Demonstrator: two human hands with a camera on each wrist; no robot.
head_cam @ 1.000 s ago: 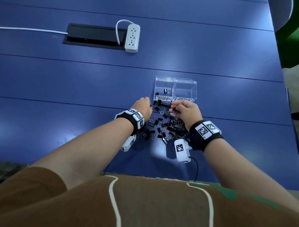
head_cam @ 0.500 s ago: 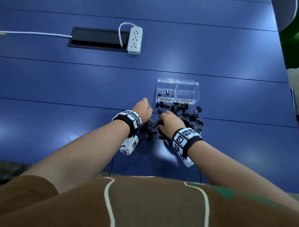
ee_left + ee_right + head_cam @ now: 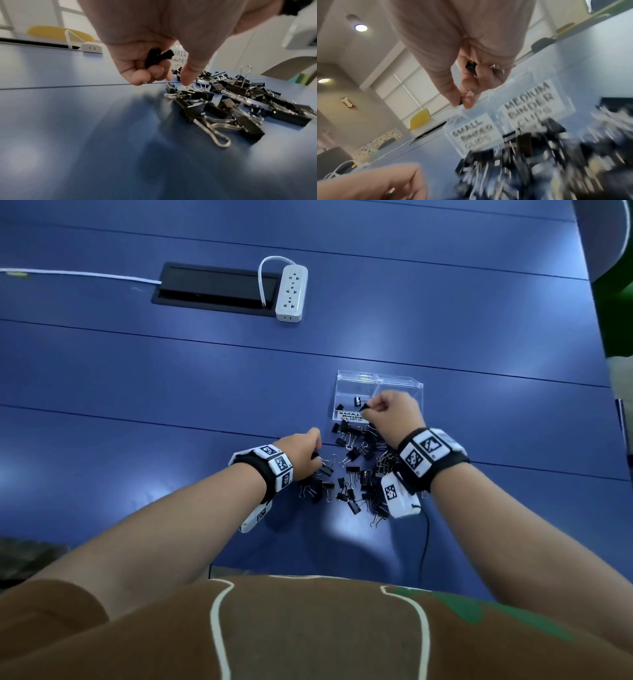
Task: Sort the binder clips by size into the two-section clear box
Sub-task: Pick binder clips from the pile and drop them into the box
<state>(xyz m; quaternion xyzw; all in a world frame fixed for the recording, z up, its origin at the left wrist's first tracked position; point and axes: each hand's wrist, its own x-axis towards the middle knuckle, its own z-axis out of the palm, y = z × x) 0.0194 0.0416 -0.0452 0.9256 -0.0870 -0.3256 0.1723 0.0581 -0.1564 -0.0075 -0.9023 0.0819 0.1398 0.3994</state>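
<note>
Two black metal clips (image 3: 348, 403) lie in the clear box's (image 3: 344, 385) small section while my right hand (image 3: 390, 409) pinches another (image 3: 365, 406) over it, my left hand (image 3: 301, 451) curled round more clips (image 3: 157, 57) beside the wire-handled pile (image 3: 359, 474) on the blue surface (image 3: 171, 405)

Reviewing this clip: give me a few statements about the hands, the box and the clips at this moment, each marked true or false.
1. The right hand pinches a small black clip above the clear box. True.
2. The left hand holds nothing. False: its fingers curl round black clips.
3. The small section holds no clips. False: a few lie inside it.
4. Loose clips lie on the table in front of the box. True.
</note>
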